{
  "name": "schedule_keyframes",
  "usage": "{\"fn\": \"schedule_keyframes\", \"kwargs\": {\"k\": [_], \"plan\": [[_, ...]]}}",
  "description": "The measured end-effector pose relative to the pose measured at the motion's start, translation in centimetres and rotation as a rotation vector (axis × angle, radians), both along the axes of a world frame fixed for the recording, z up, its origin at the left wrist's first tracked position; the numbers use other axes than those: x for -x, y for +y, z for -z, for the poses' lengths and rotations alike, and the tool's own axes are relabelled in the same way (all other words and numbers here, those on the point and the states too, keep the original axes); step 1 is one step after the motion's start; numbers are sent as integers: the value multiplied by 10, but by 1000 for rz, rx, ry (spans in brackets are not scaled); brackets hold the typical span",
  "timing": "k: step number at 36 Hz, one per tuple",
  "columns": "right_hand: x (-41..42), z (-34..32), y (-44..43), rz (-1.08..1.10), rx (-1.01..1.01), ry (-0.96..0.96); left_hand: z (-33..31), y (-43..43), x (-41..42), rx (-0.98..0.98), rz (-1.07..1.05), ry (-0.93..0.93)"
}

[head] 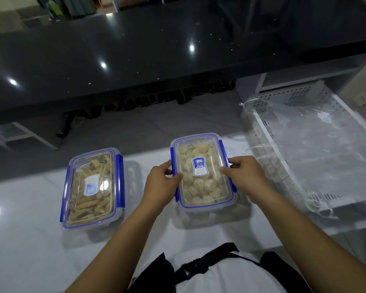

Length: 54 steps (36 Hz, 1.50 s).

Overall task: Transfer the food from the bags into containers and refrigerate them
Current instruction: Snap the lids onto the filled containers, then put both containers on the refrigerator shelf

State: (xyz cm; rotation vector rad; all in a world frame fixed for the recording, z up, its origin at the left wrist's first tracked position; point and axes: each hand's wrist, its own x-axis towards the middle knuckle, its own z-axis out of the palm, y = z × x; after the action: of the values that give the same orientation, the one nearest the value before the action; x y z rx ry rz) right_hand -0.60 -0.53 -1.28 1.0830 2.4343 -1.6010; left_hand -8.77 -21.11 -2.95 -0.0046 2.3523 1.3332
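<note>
While hands [163, 183] [246, 176] grip the right container [201, 187] (lidded), the left container [93, 187] rests.

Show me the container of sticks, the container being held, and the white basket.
Container of sticks [91, 185]: head view, on its lid label.
Held container [200, 165]: head view, on its lid label.
White basket [300, 94]: head view, on its perforated far wall.

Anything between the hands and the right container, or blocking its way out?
Nothing between them: the left hand and right hand grip the right container by its sides. The left container and the basket sit apart on either side. No fridge is in view, so the rest of the path can't be judged.
</note>
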Motion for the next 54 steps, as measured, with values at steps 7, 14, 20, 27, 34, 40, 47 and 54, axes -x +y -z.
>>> {"fn": "schedule_keyframes", "kwargs": {"k": [7, 14, 20, 27, 34, 40, 47, 54], "plan": [[-6, 1, -5, 10, 21, 64, -1, -3, -5, -87, -18, -10], [-22, 2, -10, 52, 221, 104, -8, -10, -23, -202, 18, -124], [-48, 12, -19, 80, 448, 99, -1, -24, -47, -335, 44, -227], [-54, -4, -30, 218, 654, 53, -6, -30, -46, -417, 80, -197], [-76, -29, -58, 250, 792, 275, -27, -49, -42, -549, 116, -203], [-102, -44, -96, 346, 766, 419, -42, -76, -47, -638, 179, -256], [-139, -53, -155, 613, 705, 494, -50, -104, -57, -632, 444, -429], [-200, -58, -221, 825, 613, 596, -38, -116, -80, -661, 657, -619]]}}
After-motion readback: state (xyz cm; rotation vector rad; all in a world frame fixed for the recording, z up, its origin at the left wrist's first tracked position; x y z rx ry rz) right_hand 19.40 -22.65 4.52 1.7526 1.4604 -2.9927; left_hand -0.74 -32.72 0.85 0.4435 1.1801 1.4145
